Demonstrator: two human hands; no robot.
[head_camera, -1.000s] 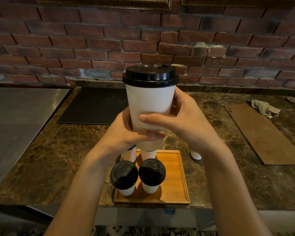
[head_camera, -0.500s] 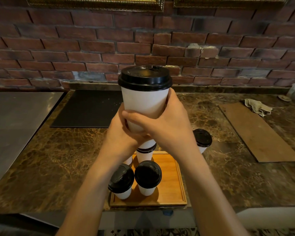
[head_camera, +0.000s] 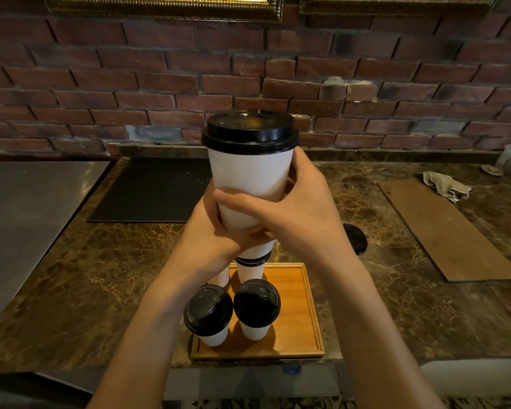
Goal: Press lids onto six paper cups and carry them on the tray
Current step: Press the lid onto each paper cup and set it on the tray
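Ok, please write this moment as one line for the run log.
left hand, right hand: grip held cup, lid on, in air | tray: four cups | sixth cup: lidded, on counter right of tray

Warm, dim light falls from above, and the brick wall darkens toward the upper corners. A soft sheen lies on the raised lid, and a pale glare on the steel sheet at left. The cups cast short, soft shadows on the tray. Wide-angle distortion bows the brick courses and the tabletop edges, and the far right edge is soft.
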